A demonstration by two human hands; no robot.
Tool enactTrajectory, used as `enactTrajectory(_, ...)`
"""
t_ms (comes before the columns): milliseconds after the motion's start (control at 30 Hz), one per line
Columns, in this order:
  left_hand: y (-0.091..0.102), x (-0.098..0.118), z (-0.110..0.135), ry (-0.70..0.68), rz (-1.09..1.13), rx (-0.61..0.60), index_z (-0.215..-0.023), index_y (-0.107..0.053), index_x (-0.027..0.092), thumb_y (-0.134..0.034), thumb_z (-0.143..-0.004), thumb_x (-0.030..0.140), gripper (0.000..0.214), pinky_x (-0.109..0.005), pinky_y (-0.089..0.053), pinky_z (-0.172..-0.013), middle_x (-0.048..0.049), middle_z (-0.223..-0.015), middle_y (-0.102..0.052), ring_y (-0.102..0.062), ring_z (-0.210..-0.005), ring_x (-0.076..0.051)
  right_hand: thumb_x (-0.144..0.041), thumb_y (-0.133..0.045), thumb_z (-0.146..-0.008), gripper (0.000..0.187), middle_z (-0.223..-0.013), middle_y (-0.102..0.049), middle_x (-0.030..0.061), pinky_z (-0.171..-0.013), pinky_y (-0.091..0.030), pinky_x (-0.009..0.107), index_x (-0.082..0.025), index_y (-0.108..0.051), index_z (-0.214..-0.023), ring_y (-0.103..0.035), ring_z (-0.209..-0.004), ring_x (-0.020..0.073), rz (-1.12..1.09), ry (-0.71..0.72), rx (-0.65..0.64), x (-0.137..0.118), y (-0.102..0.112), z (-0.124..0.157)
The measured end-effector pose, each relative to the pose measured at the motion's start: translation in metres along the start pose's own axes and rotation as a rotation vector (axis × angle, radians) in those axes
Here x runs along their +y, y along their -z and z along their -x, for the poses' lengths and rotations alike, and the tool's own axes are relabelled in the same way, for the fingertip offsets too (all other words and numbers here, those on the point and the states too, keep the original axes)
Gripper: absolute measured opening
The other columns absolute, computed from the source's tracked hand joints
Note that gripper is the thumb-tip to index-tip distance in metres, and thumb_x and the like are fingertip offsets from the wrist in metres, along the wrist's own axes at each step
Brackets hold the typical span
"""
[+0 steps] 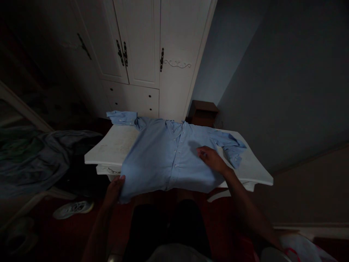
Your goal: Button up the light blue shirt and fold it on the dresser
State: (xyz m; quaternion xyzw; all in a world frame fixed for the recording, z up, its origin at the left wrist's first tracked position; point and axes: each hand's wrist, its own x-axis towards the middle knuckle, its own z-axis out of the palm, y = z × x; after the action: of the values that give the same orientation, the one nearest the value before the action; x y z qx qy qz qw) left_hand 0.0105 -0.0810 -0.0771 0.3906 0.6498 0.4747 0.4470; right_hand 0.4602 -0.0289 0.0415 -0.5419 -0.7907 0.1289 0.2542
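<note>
A light blue button-up shirt (152,156) lies spread face up across a white table, collar at the far side and hem hanging over the near edge. Its left-side sleeve is folded back on itself near the far edge; the other sleeve lies bent at the right. My left hand (114,188) pinches the shirt's lower left corner, thumb on top and the other fingers mostly hidden. Over the right front panel is my right hand (211,158), fingers loosely curled and apart from the thumb. It holds nothing I can see and casts a shadow on the cloth.
A white wardrobe (141,43) stands behind the white table (109,145). A small brown cabinet (204,112) sits beyond the table's far edge. Clothes (54,156) hang or lie at left, above a shoe (73,209) on the red floor. A grey wall rises at right.
</note>
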Motion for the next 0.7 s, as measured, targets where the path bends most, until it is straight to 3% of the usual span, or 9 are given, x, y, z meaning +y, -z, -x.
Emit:
enactTrajectory(100,0.006,0.001,0.010,0.090,0.119,-0.072,-0.077,-0.058,0.017,-0.073,-0.051,0.072,0.062,-0.028,-0.047,-0.057,-0.0005,-0.067,-0.061,-0.057,-0.061,-0.018,-0.018,-0.045,-0.091,0.035,-0.117,-0.066,0.0100,-0.099,-0.049,0.041,-0.018,-0.064,-0.120,-0.062,-0.110,0.0223,0.025,0.173,-0.077,-0.012,-0.024,-0.030)
enactTrajectory(267,0.021,-0.010,0.017,0.146,0.057,0.066,-0.076,-0.062,0.016,-0.072,-0.046,0.076,0.067,-0.027,-0.044,-0.053,-0.0012,-0.065,-0.062,-0.056,-0.061,-0.018,-0.009,-0.042,-0.087,0.050,-0.139,-0.055,0.0122,-0.112,-0.040,0.046,-0.015,-0.054,-0.135,-0.048,-0.131,0.0230,0.149,0.290,-0.143,0.001,-0.066,-0.061)
enactTrajectory(433,0.018,-0.016,0.019,0.113,-0.069,0.159,-0.071,-0.065,0.016,-0.064,-0.051,0.081,0.067,-0.027,-0.045,-0.054,-0.0026,-0.064,-0.062,-0.056,-0.064,-0.020,-0.017,-0.036,-0.095,0.049,-0.149,-0.045,0.0136,-0.114,-0.036,0.050,-0.015,-0.045,-0.143,-0.038,-0.140,0.0241,0.199,0.311,-0.135,0.020,-0.089,-0.051)
enactTrajectory(567,0.009,-0.021,0.021,0.107,-0.127,0.106,-0.067,-0.064,0.016,-0.060,-0.057,0.081,0.066,-0.028,-0.045,-0.056,-0.0042,-0.066,-0.063,-0.058,-0.068,-0.022,-0.019,-0.032,-0.098,0.051,-0.154,-0.038,0.0119,-0.115,-0.034,0.052,-0.018,-0.036,-0.149,-0.033,-0.143,0.0234,0.203,0.310,-0.078,0.023,-0.093,-0.037)
enactTrajectory(700,0.009,-0.028,0.028,0.112,-0.170,0.165,-0.068,-0.065,0.016,-0.058,-0.061,0.079,0.064,-0.028,-0.045,-0.058,-0.0040,-0.067,-0.063,-0.058,-0.069,-0.022,-0.020,-0.030,-0.100,0.051,-0.156,-0.034,0.0122,-0.117,-0.032,0.050,-0.017,-0.033,-0.151,-0.029,-0.145,0.0230,0.218,0.281,-0.068,0.017,-0.092,-0.027)
